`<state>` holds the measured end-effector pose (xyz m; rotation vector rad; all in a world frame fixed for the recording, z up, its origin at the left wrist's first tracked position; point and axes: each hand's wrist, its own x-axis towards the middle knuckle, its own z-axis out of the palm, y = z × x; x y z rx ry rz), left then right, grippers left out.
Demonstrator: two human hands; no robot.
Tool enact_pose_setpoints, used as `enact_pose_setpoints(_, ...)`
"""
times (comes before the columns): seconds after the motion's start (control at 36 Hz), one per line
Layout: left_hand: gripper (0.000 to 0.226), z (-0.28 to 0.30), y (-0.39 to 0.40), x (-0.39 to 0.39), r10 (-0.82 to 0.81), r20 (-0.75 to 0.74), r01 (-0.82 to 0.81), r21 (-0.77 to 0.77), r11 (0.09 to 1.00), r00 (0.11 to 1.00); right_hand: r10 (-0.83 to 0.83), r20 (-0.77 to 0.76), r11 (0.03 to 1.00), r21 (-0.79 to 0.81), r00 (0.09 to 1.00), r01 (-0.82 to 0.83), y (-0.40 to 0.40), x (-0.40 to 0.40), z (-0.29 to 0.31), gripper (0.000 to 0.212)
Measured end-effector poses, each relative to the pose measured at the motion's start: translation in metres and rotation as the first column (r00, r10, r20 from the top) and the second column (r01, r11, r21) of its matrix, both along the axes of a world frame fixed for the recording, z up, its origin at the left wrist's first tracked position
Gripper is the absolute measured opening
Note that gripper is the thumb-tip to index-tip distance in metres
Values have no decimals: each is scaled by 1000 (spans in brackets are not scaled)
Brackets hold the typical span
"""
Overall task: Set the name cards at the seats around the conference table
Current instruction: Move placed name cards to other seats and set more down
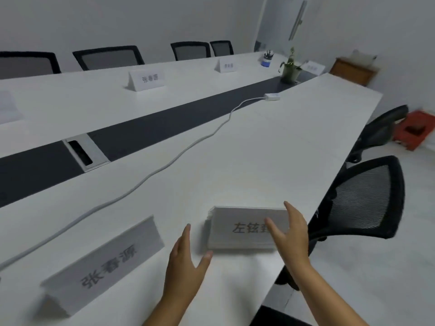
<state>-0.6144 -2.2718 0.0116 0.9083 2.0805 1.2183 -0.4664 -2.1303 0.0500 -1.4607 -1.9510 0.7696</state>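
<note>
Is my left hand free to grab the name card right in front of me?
Probably yes. The left hand is open just left of the name card, with only bare table between them.

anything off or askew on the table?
Near-left name card sits skewed to the table edge; the others across stand squarer. A white cable trails loose across the near side. Nothing spilled or damaged.

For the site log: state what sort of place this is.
Likely an office meeting room: a long white conference table, black mesh office chairs along it, and white tented name cards at seats.
</note>
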Motion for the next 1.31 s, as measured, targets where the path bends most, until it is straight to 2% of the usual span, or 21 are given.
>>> enact_pose_setpoints(0.06,74,-1,26,9,-51,20,52,-58,997,999,-6,16,993,-119,1000,8,18,18,-6,74)
enact_pose_setpoints(0.14,72,-6,58,16,-63,35,67,-124,990,997,42,-1,976,-216,999,-41,41,27,-17,85)
enact_pose_setpoints(0.19,72,-9,72,19,-40,42,45,-126,991,998,28,-61,942,-331,998,-47,58,30,-26,87)
enact_pose_setpoints(0.28,72,-12,86,21,34,48,-28,-110,993,998,113,-100,876,-459,989,-147,81,33,-37,78)
enact_pose_setpoints(0.36,65,-13,95,22,122,43,-118,-99,988,992,153,-129,867,-458,980,-196,93,37,-44,69)
enact_pose_setpoints(0.53,62,-3,97,35,314,103,-306,-86,948,944,191,-177,866,-433,966,-250,100,45,-45,70)
enact_pose_setpoints(0.67,60,13,96,55,392,100,-387,-69,920,914,262,-171,868,-388,950,-309,106,51,-35,62)
enact_pose_setpoints(0.78,60,22,99,61,434,77,-435,-8,901,898,304,-178,868,-353,936,-349,114,52,-16,63)
enact_pose_setpoints(0.86,52,29,108,64,400,-3,-399,42,916,917,332,-170,875,-313,928,-370,126,52,3,65)
enact_pose_setpoints(0.94,25,32,124,67,366,-126,-361,63,930,922,359,-153,881,-270,921,-388,148,52,18,60)
enact_pose_setpoints(1.0,17,32,140,68,380,-181,-372,78,925,907,393,-127,871,-266,911,-413,168,50,23,58)
enact_pose_setpoints(1.11,39,24,183,70,452,-230,-449,68,891,862,449,-56,845,-298,892,-444,216,32,21,60)
enact_pose_setpoints(1.31,30,2,237,63,573,-195,-592,-53,804,796,569,-30,747,-399,822,-532,281,-7,-5,60)
